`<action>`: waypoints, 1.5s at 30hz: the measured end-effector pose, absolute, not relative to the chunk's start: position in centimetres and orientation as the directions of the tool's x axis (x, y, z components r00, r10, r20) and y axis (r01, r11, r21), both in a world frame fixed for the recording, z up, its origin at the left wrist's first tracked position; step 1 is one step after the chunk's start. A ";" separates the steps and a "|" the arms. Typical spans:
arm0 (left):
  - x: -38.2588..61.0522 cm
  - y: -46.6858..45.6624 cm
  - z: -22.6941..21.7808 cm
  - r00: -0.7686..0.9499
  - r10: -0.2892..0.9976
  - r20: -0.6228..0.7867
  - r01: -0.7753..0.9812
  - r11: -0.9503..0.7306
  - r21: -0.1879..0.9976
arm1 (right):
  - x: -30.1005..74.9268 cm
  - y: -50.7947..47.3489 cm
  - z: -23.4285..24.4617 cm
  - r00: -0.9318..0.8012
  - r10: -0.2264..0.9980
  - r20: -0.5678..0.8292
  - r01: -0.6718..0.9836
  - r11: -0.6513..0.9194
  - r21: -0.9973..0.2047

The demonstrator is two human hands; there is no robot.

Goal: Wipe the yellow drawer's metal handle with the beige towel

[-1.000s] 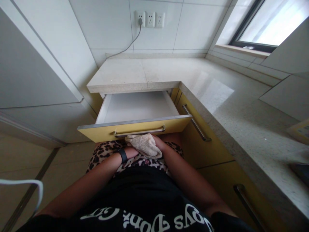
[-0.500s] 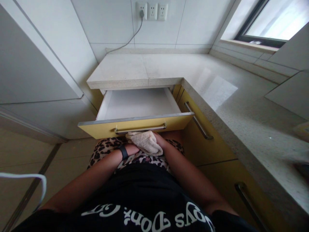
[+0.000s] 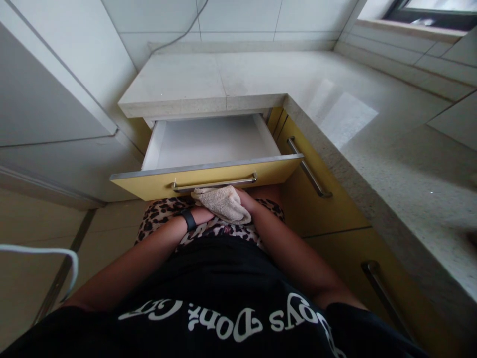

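Observation:
A beige cloth (image 3: 223,204) is bunched just below the front of an open yellow drawer (image 3: 149,185). My left hand (image 3: 203,214), with a black band on the wrist, lies under the cloth, and its fingers are hidden. My right hand (image 3: 246,200) is closed on the cloth's right side, close under the drawer's metal handle (image 3: 214,183). The drawer's white inside (image 3: 212,141) shows nothing in it.
A pale stone countertop (image 3: 261,74) runs above the drawer and along the right. Yellow cabinet fronts with bar handles (image 3: 308,169) stand to the right of the drawer. A grey panel (image 3: 44,99) rises on the left, and a white looped cable (image 3: 55,253) hangs at the lower left.
The view has tilted downward, so the wall sockets and the window have left the top. Both hands and the cloth stay in the same place under the drawer front.

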State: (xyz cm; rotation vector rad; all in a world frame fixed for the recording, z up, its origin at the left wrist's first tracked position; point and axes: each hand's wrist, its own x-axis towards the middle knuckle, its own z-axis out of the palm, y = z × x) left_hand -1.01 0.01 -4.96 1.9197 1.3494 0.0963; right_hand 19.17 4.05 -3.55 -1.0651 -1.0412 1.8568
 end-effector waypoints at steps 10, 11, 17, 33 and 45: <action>-0.9 -0.1 -4.8 0.453 0.803 -0.388 0.707 -0.058 0.705 | 19.3 3.8 -2.5 -0.384 0.868 -0.315 -0.181 -0.405 -0.896; -0.9 -0.1 -4.7 0.449 0.807 -0.384 0.704 -0.055 0.708 | 19.4 3.8 -2.5 -0.384 0.868 -0.315 -0.178 -0.404 -0.897; -0.9 0.0 -5.1 0.469 0.809 -0.354 0.672 -0.066 0.738 | 19.3 3.9 -3.1 -0.370 0.870 -0.326 -0.181 -0.411 -0.893; -1.4 0.2 -5.5 0.426 0.828 -0.364 0.688 -0.035 0.725 | 19.2 3.7 -2.7 -0.374 0.868 -0.326 -0.200 -0.419 -0.886; -0.8 0.0 -3.7 0.447 0.801 -0.398 0.728 -0.068 0.682 | 19.0 3.8 -2.5 -0.419 0.856 -0.304 -0.171 -0.403 -0.899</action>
